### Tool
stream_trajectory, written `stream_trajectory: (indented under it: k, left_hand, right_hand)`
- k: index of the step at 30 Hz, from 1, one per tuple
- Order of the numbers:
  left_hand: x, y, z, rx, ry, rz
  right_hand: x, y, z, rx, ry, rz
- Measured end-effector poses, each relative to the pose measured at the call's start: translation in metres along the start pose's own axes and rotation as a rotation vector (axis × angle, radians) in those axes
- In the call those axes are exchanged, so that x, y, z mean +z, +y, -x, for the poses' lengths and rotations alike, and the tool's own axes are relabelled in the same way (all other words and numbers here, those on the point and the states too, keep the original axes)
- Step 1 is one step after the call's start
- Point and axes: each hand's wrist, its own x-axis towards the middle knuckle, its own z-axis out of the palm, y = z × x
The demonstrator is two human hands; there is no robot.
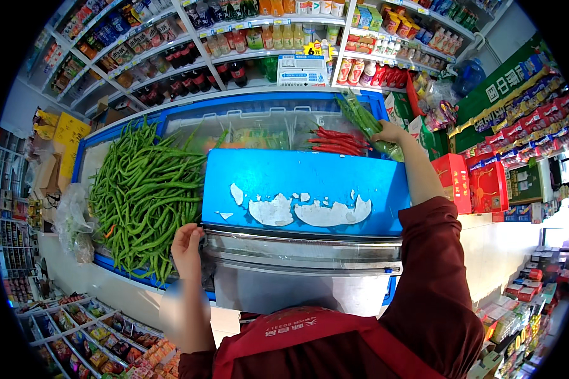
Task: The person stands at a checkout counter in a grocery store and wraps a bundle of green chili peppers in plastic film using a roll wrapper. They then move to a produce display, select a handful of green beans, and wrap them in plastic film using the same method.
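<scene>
My right hand (389, 134) reaches to the far right and is closed on a bundle of long green vegetables (359, 117); their exact kind is hard to make out. Just left of it lies a pile of red chili peppers (338, 140). My left hand (188, 243) is raised beside the near left corner of a blue panel (303, 174) with worn white patches. Its fingers are curled together, and I see nothing in them. A large heap of long green chili peppers (148, 196) spreads to the left of that hand.
The blue-framed counter (259, 96) carries clear bins (269, 120) at the back. A metal ledge (303, 249) runs along the panel's near side. Plastic bags (76, 221) hang at the left; red gift boxes (452, 183) stand at the right. Drink shelves (227, 28) line the back.
</scene>
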Motion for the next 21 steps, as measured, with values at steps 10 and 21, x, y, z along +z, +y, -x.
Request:
stream_trajectory:
  k: [10, 21]
  left_hand:
    - [0.043, 0.015, 0.003, 0.309, 0.029, -0.554]
    - [0.045, 0.0, 0.05, 0.483, -0.001, -1.009]
  right_hand:
    - [-0.005, 0.021, 0.025, -0.315, 0.52, 0.059]
    - [0.101, -0.074, 0.321, -0.13, 0.541, -0.404]
